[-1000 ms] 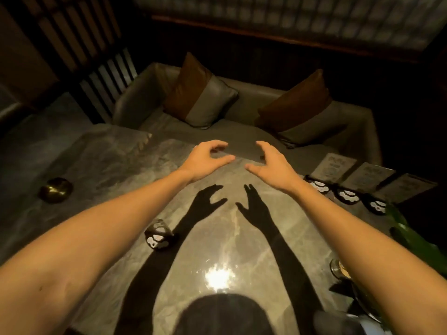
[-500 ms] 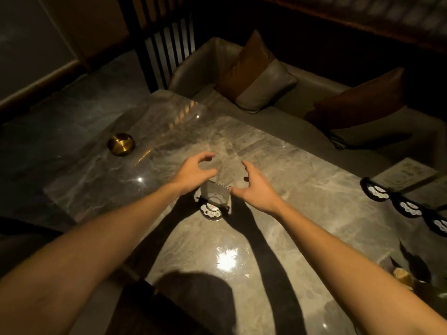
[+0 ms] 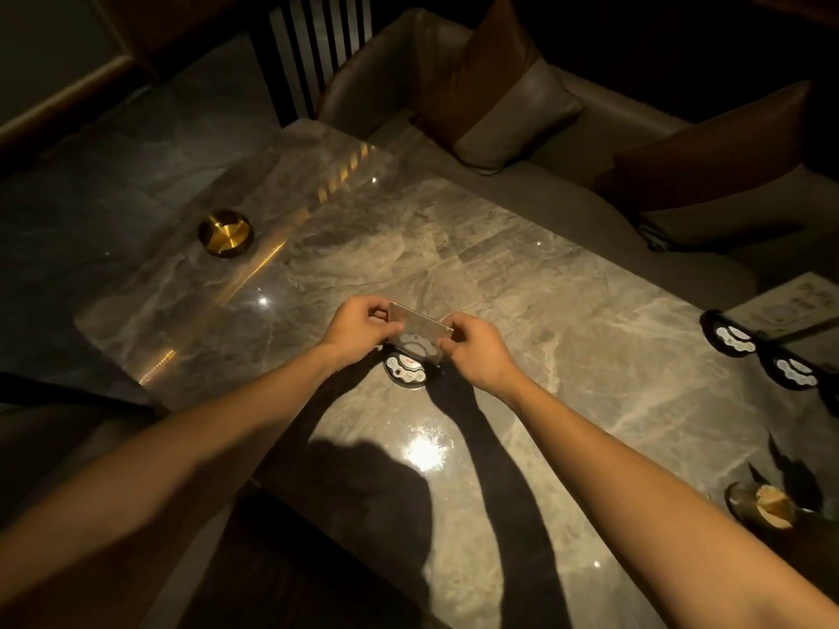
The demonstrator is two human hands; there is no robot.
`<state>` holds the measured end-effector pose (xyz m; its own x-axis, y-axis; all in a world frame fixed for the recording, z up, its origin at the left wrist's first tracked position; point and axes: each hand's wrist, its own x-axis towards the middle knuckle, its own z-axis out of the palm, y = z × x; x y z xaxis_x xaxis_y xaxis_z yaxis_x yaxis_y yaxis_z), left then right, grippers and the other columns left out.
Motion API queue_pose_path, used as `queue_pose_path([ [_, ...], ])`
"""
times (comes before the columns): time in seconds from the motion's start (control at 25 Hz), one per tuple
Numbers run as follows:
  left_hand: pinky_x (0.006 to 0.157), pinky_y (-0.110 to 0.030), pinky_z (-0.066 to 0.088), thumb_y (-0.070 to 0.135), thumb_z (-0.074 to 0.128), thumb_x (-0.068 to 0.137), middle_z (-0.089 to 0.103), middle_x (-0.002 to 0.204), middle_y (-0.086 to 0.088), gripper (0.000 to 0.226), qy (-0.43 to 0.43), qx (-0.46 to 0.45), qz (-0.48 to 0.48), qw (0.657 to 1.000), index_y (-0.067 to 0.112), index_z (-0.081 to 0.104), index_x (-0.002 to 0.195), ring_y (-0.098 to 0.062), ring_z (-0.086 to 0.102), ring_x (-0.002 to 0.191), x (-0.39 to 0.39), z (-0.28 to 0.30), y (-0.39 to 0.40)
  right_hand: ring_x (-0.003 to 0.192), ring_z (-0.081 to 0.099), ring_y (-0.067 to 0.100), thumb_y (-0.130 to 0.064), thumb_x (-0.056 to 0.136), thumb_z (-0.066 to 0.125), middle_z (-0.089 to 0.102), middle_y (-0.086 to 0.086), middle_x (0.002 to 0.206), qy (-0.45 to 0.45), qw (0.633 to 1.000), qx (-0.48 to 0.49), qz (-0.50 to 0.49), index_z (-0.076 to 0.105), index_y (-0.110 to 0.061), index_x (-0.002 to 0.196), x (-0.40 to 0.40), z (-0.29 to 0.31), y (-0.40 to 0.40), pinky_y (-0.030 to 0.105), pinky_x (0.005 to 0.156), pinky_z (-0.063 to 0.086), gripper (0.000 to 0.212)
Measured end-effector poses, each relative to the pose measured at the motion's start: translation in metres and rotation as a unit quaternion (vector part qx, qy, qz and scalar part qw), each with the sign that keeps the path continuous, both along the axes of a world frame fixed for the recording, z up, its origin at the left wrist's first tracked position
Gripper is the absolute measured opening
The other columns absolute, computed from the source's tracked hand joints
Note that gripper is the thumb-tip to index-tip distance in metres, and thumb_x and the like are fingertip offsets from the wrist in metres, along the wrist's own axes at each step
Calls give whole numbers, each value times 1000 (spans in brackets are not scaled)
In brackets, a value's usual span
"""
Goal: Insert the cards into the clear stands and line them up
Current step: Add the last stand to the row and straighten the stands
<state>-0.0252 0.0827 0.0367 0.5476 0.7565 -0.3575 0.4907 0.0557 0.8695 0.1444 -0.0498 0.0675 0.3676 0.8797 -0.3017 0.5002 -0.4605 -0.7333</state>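
A clear stand (image 3: 420, 329) with a round black base (image 3: 406, 372) bearing white marks stands in the middle of the marble table (image 3: 567, 311). My left hand (image 3: 358, 331) pinches the stand's left edge and my right hand (image 3: 472, 351) pinches its right edge. Whether a card sits inside the clear panel is hard to tell. At the far right, other stands on black bases (image 3: 731, 340) (image 3: 792, 370) stand in a row, holding a printed card (image 3: 790, 306).
A brass bowl (image 3: 225, 232) sits near the table's far left corner. A small cup-like object (image 3: 762, 510) rests at the right front. A grey bench with brown cushions (image 3: 495, 97) runs behind the table. A dark chair edge lies at the near left.
Both hands have closed in from either side and now grip the clear stand's edges; half a second ago they hovered open beside it. The view has tilted further down.
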Motion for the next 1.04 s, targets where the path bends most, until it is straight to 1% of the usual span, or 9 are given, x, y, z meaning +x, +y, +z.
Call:
queue_pose_path([
  [0.12, 63, -16, 55, 11, 83, 81, 77, 76, 8, 13, -15, 20, -3, 1000, 22, 76, 83, -9, 74, 76, 12, 3, -1, 70, 60, 11, -10, 90, 63, 66, -4, 75, 6, 1000, 10, -18, 64, -22, 84, 16, 4, -3, 30, 64, 45, 14],
  [0.24, 68, -17, 57, 23, 84, 81, 79, 83, 14, 8, -26, 41, -42, 998, 26, 78, 85, -4, 75, 80, 40, 18, -3, 76, 66, 12, -11, 90, 62, 70, -5, 80, 36, 997, 15, -64, 64, -18, 84, 51, 17, -8, 24, 63, 49, 10],
  [0.36, 74, -31, 62, 19, 83, 82, 80, 89, 8, 12, -56, 15, -61, 996, 24, 79, 92, -11, 77, 86, 88, 39, -9, 87, 72, 20, -11, 88, 64, 76, 2, 91, 62, 990, 35, -120, 65, -13, 92, 95, 38, -18, 40, 77, 58, 4],
  [0.44, 68, -21, 59, 21, 83, 82, 80, 91, 12, 15, -78, 39, -79, 993, 28, 79, 94, -6, 76, 85, 131, 56, -18, 86, 72, 19, -11, 87, 66, 76, 2, 92, 59, 985, 54, -154, 65, -12, 92, 131, 57, -31, 42, 80, 58, 5],
  [0.52, 64, -16, 55, 23, 83, 81, 79, 89, 14, 15, -107, 59, -93, 988, 33, 80, 91, -2, 74, 80, 171, 73, -27, 87, 72, 14, -13, 88, 68, 76, -3, 94, 49, 980, 69, -178, 65, -14, 91, 166, 74, -45, 37, 77, 59, 4],
  [0.68, 68, -20, 59, 28, 79, 85, 78, 96, 19, 15, -141, 72, -141, 977, 39, 78, 95, -4, 74, 86, 259, 94, -49, 86, 70, 4, -19, 87, 68, 74, -15, 98, 6, 975, 91, -203, 65, -19, 91, 246, 106, -80, 25, 69, 59, 5],
  [0.76, 67, -19, 58, 28, 79, 86, 78, 98, 20, 14, -147, 86, -166, 971, 37, 79, 97, -3, 74, 86, 299, 98, -56, 85, 69, 5, -18, 85, 68, 73, -14, 95, -12, 974, 96, -203, 63, -19, 95, 280, 115, -95, 30, 71, 59, 12],
  [0.88, 68, -17, 57, 28, 80, 85, 78, 98, 19, 13, -140, 95, -188, 967, 30, 81, 99, 1, 73, 90, 360, 94, -66, 88, 70, 10, -16, 85, 68, 74, -9, 92, -33, 975, 95, -197, 62, -21, 89, 334, 118, -115, 40, 74, 60, 9],
  [1.04, 65, -14, 53, 30, 81, 84, 78, 88, 18, 5, -123, 94, -192, 969, 34, 81, 87, 4, 71, 80, 430, 72, -81, 96, 65, 18, -21, 92, 65, 71, -4, 97, -95, 977, 60, -184, 63, -26, 91, 398, 106, -131, 44, 80, 57, 5],
])
